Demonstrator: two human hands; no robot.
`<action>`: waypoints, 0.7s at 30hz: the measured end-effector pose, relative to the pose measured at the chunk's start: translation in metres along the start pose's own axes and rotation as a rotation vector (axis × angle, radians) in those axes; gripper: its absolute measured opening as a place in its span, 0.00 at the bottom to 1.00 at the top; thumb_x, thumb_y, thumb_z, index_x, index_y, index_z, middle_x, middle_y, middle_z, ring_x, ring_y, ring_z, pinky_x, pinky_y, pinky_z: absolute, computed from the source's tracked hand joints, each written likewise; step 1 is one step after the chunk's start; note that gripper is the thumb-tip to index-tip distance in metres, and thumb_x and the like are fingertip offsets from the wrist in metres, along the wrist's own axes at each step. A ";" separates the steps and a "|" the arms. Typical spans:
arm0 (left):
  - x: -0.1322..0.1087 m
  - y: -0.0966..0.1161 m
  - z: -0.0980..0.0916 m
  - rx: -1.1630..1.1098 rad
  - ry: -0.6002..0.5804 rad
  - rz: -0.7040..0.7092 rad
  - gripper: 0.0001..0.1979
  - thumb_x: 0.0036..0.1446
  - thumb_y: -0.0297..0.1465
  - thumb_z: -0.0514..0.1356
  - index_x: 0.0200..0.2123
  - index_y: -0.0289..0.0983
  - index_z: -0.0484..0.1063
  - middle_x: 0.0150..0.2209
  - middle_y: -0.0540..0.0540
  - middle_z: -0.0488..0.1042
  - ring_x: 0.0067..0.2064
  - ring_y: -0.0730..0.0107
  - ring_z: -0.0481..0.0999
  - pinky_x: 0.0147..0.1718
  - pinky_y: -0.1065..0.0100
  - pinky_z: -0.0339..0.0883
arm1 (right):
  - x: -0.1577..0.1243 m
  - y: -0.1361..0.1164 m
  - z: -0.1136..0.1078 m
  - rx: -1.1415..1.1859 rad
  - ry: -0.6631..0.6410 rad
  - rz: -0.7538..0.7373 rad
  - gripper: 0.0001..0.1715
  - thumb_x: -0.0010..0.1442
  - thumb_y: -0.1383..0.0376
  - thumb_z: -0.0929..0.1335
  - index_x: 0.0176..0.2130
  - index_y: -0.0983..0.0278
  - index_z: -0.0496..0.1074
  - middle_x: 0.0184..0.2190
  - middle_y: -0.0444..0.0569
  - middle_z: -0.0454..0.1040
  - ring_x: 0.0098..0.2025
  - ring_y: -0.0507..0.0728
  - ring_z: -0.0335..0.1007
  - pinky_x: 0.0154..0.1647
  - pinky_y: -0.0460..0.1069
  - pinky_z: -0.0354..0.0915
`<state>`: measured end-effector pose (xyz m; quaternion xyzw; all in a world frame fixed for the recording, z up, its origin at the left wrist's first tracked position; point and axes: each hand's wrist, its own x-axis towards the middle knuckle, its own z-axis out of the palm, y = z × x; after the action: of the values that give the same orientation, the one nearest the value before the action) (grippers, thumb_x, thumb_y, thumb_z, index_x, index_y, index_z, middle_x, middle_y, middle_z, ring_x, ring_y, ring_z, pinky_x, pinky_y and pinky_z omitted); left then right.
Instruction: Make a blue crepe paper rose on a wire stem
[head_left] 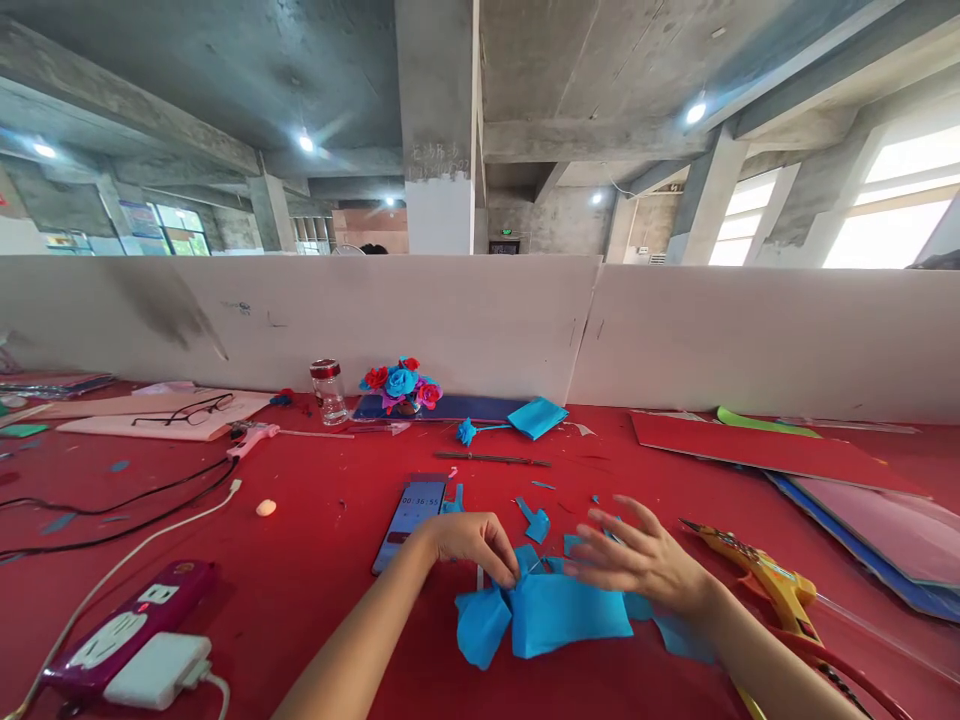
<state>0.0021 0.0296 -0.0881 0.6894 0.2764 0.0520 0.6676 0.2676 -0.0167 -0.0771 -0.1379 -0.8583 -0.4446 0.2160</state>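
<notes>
My left hand [476, 545] is closed in a pinch on a piece of blue crepe paper [482, 625], which hangs gathered below the fingertips. My right hand [645, 560] is open, its fingers spread above a larger blue paper strip [574, 615]. Whether the right fingers touch the paper is hard to tell. Small blue paper scraps [534, 520] lie just beyond the hands. A smartphone [412, 510] showing a running timer lies flat beside my left wrist. To the right of my right hand rests a yellow glue gun [761, 570].
Farther back stand a bouquet of paper flowers [403, 384] and a glass bottle [328, 393]. A blue paper flower on a stem [466, 432] and thin sticks [493, 459] lie mid-table. A power strip [131, 630] with cables is at left; coloured sheets [877, 520] are stacked at right.
</notes>
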 end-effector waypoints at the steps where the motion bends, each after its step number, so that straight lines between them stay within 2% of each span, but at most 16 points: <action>1: 0.000 -0.002 0.001 -0.017 -0.006 -0.002 0.12 0.33 0.35 0.67 0.26 0.38 0.77 0.23 0.52 0.75 0.25 0.74 0.70 0.26 0.74 0.64 | 0.004 -0.003 -0.001 0.017 0.018 -0.032 0.23 0.57 0.69 0.65 0.48 0.44 0.62 0.40 0.34 0.73 0.50 0.51 0.61 0.58 0.58 0.46; 5: 0.002 -0.003 0.006 -0.046 -0.014 0.005 0.12 0.33 0.35 0.68 0.25 0.38 0.77 0.23 0.52 0.75 0.24 0.74 0.69 0.26 0.74 0.64 | 0.028 -0.010 -0.008 0.071 0.039 -0.104 0.19 0.58 0.67 0.64 0.48 0.48 0.64 0.43 0.34 0.73 0.51 0.48 0.61 0.56 0.49 0.52; 8: 0.002 0.000 0.011 -0.073 -0.013 0.072 0.11 0.33 0.35 0.68 0.26 0.38 0.77 0.22 0.53 0.75 0.24 0.75 0.69 0.28 0.74 0.64 | 0.044 -0.010 -0.014 0.122 0.071 -0.156 0.16 0.58 0.70 0.63 0.46 0.60 0.67 0.44 0.40 0.73 0.51 0.48 0.61 0.53 0.45 0.56; 11: 0.002 0.005 0.015 -0.072 -0.003 0.132 0.11 0.35 0.35 0.67 0.25 0.37 0.77 0.21 0.53 0.74 0.24 0.75 0.69 0.30 0.73 0.65 | 0.054 -0.013 -0.018 0.202 0.120 -0.156 0.13 0.57 0.73 0.63 0.43 0.68 0.70 0.41 0.47 0.75 0.48 0.50 0.65 0.50 0.44 0.60; 14: 0.002 0.008 0.016 -0.049 0.022 0.114 0.13 0.33 0.35 0.68 0.26 0.36 0.77 0.23 0.52 0.74 0.26 0.74 0.70 0.31 0.73 0.64 | 0.056 -0.021 -0.016 0.317 0.097 -0.082 0.13 0.58 0.74 0.61 0.43 0.70 0.70 0.37 0.48 0.76 0.43 0.52 0.68 0.49 0.48 0.62; 17: 0.003 0.007 0.012 0.004 0.064 0.068 0.12 0.34 0.33 0.66 0.28 0.36 0.77 0.23 0.53 0.74 0.25 0.76 0.69 0.28 0.74 0.62 | 0.053 -0.031 -0.010 0.463 0.070 0.026 0.13 0.59 0.74 0.60 0.42 0.70 0.69 0.34 0.49 0.76 0.41 0.53 0.69 0.45 0.49 0.64; 21: 0.003 0.007 0.010 0.101 0.087 0.010 0.09 0.37 0.31 0.64 0.27 0.36 0.76 0.22 0.53 0.73 0.23 0.78 0.66 0.24 0.75 0.59 | 0.051 -0.038 -0.004 0.747 -0.070 0.271 0.10 0.60 0.69 0.61 0.40 0.65 0.70 0.33 0.48 0.75 0.39 0.53 0.67 0.40 0.48 0.65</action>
<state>0.0112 0.0225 -0.0837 0.7207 0.3041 0.0710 0.6189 0.2078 -0.0397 -0.0768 -0.1767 -0.9418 -0.0643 0.2786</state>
